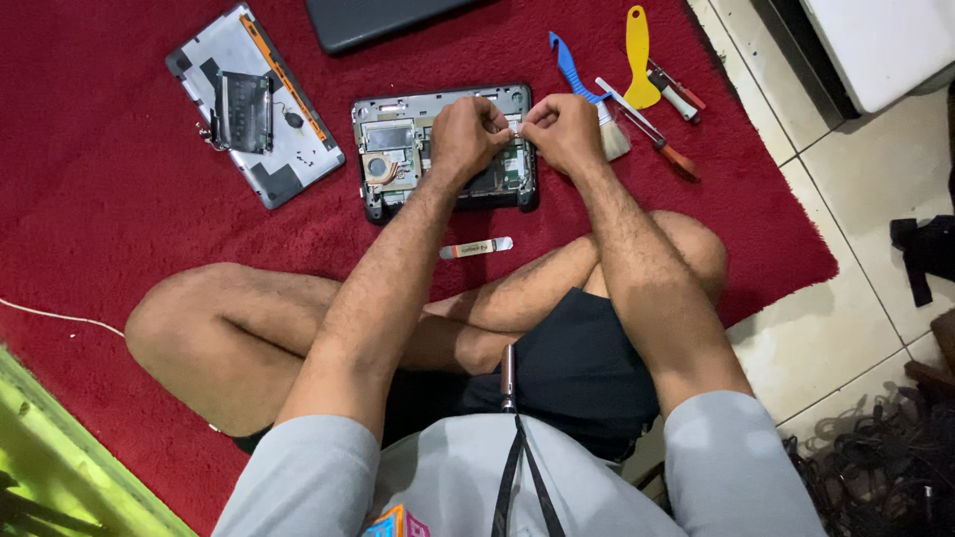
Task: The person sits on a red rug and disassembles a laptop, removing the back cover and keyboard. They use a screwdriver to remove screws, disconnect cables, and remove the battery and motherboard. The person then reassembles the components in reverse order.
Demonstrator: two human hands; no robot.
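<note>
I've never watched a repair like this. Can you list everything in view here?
Opened laptop base: one, grey-black, on the red carpet under both hands.
Removed cover panel: one, silver, left of the base.
Dark laptop part: one, top edge.
Pry tools: one blue, one yellow, right of the base.
Brush: one, beside the right hand.
Small flat tool: one, white, near the legs.
Left hand, right hand: fingers pinched together over the base.

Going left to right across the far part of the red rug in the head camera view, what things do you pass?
Grey removed cover panel → opened laptop base with the left hand and right hand pinching over it → blue pry tool → yellow pry tool → red-handled screwdriver.
</note>
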